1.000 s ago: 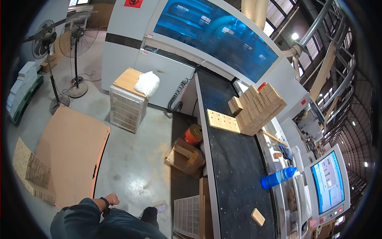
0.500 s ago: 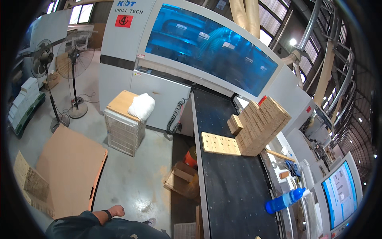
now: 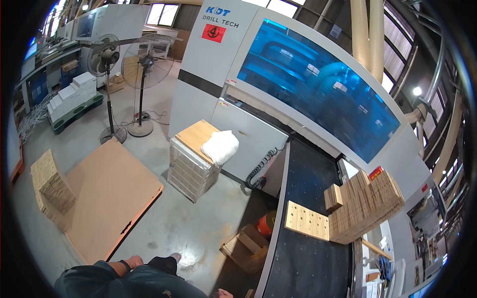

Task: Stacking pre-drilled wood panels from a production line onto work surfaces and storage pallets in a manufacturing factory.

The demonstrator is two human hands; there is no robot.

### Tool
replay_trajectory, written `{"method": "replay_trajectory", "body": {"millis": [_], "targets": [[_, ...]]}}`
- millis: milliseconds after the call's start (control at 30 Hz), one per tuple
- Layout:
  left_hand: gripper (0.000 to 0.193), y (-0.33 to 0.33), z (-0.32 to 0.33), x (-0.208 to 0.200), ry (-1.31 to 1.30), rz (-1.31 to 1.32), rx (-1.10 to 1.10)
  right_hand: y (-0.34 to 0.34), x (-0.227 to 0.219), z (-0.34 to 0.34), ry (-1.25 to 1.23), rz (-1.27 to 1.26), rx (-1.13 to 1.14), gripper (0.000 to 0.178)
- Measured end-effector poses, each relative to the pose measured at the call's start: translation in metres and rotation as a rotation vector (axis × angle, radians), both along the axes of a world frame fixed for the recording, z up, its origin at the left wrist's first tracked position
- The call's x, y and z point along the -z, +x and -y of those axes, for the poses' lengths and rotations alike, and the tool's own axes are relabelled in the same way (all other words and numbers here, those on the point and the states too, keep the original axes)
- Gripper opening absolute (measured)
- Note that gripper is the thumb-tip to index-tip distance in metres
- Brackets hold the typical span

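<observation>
At the lower left my left hand (image 3: 133,262), with a dark band at its wrist, hangs over the floor beside the brown-topped pallet (image 3: 112,186). Its fingers are curled in, and nothing shows in them. Only a bit of my right hand (image 3: 223,294) shows at the lower edge, left of the black worktable (image 3: 303,268); its fingers are hidden. On that table stands a tall stack of narrow wooden boards (image 3: 367,208). Against it lie flat drilled boards (image 3: 307,221) in a row, and a small stack of boards (image 3: 333,197) sits behind them.
A large drilling machine (image 3: 196,107) with a blue window stands behind the table. A stacked block with a white bag (image 3: 220,146) on top is mid-floor. Two standing fans (image 3: 140,130), drilled boards (image 3: 47,174) at the pallet's far left, and a cardboard box (image 3: 248,246) are around.
My view has swung left, so the scene sits further right and the screen has mostly left the picture. Part of my right hand now shows; my left hand still hangs low.
</observation>
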State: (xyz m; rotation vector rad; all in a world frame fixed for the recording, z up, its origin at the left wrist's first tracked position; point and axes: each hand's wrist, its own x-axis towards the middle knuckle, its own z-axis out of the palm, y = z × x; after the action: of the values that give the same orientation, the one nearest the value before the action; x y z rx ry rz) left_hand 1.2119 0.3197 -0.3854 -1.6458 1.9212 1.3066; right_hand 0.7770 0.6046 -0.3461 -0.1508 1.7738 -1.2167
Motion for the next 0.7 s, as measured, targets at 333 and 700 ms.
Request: {"method": "replay_trajectory", "body": {"millis": [333, 700], "targets": [[0.049, -0.087, 0.088, 0.008, 0.124, -0.030, 0.167, -0.044, -0.175, 0.094, -0.166, -0.707, 0.153, 0.025], [0.035, -0.284, 0.248, -0.024, -0.148, -0.040, 0.583, -0.139, -0.288, 0.151, 0.252, -1.573, 0.689, 0.030]]}}
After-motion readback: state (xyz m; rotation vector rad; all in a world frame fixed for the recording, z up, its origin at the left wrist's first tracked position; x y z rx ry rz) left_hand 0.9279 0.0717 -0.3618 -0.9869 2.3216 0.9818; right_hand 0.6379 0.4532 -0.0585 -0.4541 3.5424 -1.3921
